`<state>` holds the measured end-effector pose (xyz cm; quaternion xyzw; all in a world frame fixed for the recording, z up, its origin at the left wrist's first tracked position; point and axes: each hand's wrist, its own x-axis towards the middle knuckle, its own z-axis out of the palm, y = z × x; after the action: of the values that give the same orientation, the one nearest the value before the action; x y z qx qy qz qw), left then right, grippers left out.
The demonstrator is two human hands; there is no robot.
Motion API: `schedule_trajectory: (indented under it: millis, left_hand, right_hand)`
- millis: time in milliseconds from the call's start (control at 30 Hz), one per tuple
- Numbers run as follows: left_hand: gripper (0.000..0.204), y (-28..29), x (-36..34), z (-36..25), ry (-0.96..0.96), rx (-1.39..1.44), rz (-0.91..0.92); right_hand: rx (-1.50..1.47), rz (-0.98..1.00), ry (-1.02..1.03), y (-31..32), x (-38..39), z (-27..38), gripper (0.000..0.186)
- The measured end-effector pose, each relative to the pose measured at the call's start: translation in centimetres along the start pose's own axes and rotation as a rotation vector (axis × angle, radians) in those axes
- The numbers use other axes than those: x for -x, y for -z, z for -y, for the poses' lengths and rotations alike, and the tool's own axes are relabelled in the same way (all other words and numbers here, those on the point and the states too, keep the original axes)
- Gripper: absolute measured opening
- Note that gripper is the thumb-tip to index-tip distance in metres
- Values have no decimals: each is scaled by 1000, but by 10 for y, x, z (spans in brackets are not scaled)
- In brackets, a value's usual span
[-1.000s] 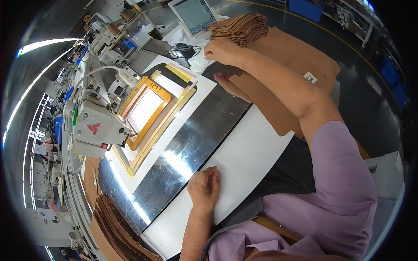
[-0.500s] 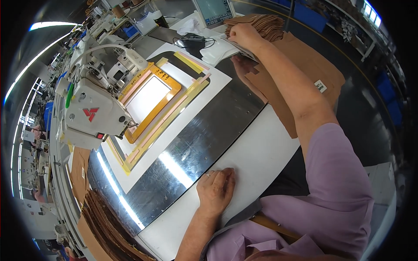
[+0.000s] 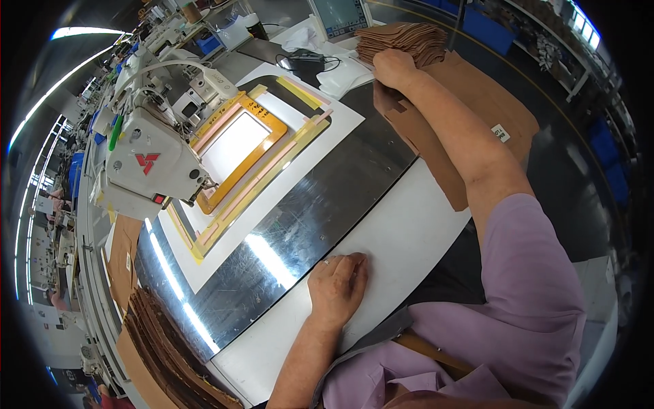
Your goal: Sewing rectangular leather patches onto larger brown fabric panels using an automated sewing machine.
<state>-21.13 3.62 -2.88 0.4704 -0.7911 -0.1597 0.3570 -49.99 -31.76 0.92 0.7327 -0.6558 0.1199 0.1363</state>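
Note:
At the far right of the work surface, my right hand (image 3: 395, 69) is closed on the upper corner of a brown cloth piece (image 3: 436, 160). The cloth's near edge hangs over the dark metal plate (image 3: 354, 177) and the white table edge. Beside that hand rises a stack of brown cloth pieces (image 3: 402, 37). My left hand (image 3: 337, 288) rests curled on the white table strip (image 3: 402, 235), with nothing visible in its fingers. To its left, a yellow clamp frame (image 3: 238, 174) sits under the head of a white sewing machine (image 3: 153, 153).
A white sheet with taped borders (image 3: 340, 126) lies around the frame. At the lower left stands a row of brown pieces (image 3: 170, 354). A screen (image 3: 338, 17), a black device with a cord (image 3: 303, 63) and white cloth (image 3: 344, 76) are at the back.
My right hand has come down slightly toward me from beside the stack, and the brown cloth's upper edge has shifted with it. My left hand stays nearly in place.

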Motion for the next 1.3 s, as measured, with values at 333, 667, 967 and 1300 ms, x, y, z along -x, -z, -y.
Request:
schedule_trajectory:
  millis: [333, 667, 967, 1300]
  left_hand:
    - [12, 1, -1, -1, -6, -14, 6]
    - [11, -1, 0, 0, 15, 2, 23]
    - [18, 1, 0, -1, 2, 31, 5]
    - [65, 35, -26, 18, 753, 1183, -542]
  right_hand:
    - [-63, 20, -58, -8, -3, -1, 18]
    - [-82, -13, -96, -24, -12, -10, 19]
    - [-427, -325, 331, 24, 37, 35, 15]
    - [-588, -553, 1292, 63, 186, 181, 15]
